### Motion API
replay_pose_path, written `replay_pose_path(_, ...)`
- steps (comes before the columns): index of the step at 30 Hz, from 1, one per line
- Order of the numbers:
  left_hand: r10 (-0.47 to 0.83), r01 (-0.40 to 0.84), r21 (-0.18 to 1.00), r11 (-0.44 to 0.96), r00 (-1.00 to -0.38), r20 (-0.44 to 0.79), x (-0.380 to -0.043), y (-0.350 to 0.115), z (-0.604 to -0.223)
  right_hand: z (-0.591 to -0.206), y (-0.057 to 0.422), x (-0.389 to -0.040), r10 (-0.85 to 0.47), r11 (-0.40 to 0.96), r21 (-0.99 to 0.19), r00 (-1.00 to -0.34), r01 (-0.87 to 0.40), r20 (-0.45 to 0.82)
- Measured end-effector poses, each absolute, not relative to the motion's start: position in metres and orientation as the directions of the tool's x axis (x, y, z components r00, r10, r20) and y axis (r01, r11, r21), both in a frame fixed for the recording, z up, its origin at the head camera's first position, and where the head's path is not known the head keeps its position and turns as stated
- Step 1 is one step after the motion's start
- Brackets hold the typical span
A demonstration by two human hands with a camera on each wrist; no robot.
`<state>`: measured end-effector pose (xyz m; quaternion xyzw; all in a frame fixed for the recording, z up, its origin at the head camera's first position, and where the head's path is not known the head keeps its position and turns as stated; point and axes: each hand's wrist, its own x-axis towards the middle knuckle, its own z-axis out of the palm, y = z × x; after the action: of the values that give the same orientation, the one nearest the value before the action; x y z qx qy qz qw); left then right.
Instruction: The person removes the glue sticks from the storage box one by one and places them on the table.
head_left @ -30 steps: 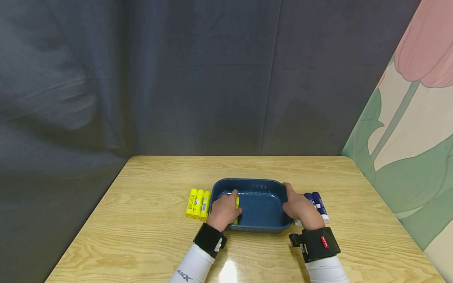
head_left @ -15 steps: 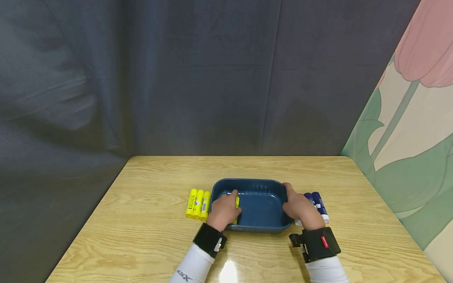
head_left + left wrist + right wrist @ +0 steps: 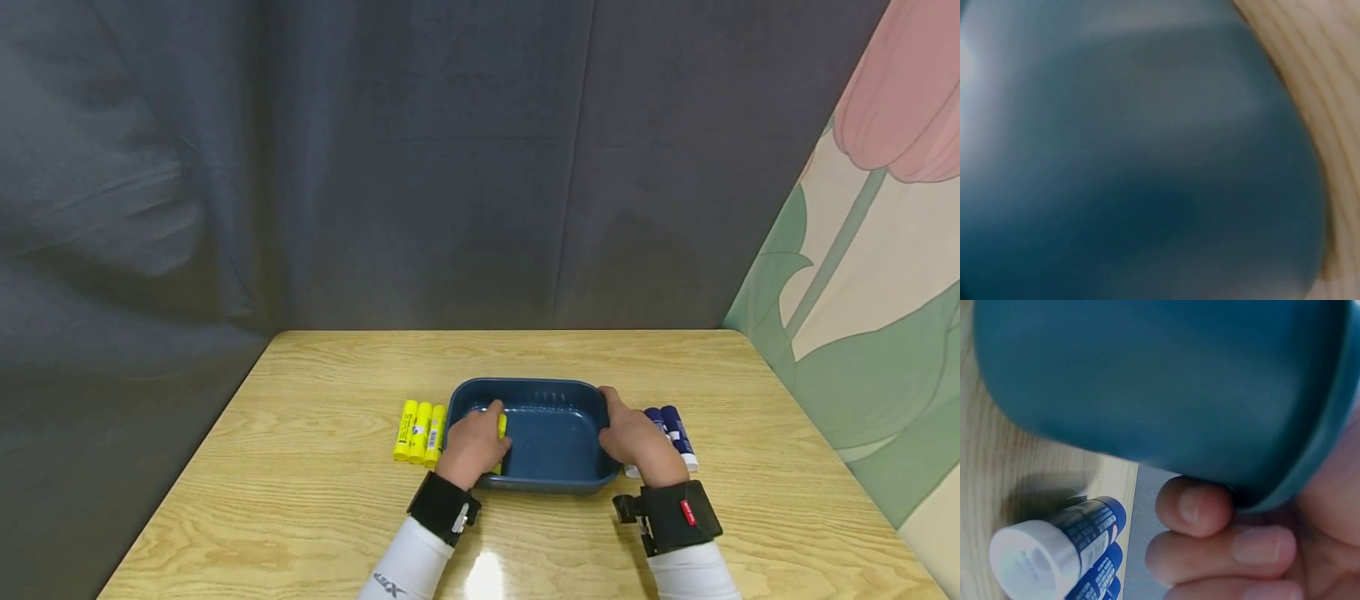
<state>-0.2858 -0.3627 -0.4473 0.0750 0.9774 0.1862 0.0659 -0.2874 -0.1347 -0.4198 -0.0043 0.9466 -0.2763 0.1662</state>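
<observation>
A dark blue rectangular tray (image 3: 558,446) sits on the table, its outer wall (image 3: 1147,156) blurred and filling most of the left wrist view. My left hand (image 3: 472,446) reaches over the tray's left end and holds a yellow glue stick (image 3: 502,427) inside, partly covered by the fingers. My right hand (image 3: 633,433) grips the tray's right end; in the right wrist view curled fingers (image 3: 1232,544) lie under its rim (image 3: 1310,475). Left of the tray, yellow glue sticks (image 3: 418,433) lie side by side. Blue glue sticks with white ends (image 3: 678,437) lie to the right, partly behind my right hand.
The wooden table (image 3: 300,517) extends around the tray on every side. A dark grey curtain (image 3: 450,167) hangs behind and at the left. At the right stands a wall with a painted tulip (image 3: 900,125).
The left hand has shifted very slightly on the yellow glue stick. The tray, the right hand and the glue sticks outside the tray stay in place.
</observation>
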Motion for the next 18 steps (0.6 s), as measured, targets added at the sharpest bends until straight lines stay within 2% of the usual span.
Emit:
replay_pose_path(10,0.180,0.126,0.455,0.881,-0.981,-0.077,-0.284,-0.366,-0.439,-0.421,-0.135,-0.288,-0.104,0.847,-0.525,-0.945,0.078,-0.309)
replay_pose_path(18,0.180,0.125,0.466,0.876,-0.981,-0.075,-0.283,-0.367,-0.433,-0.420,-0.135,-0.287,-0.102,0.843,-0.531,-0.945,0.084,-0.312)
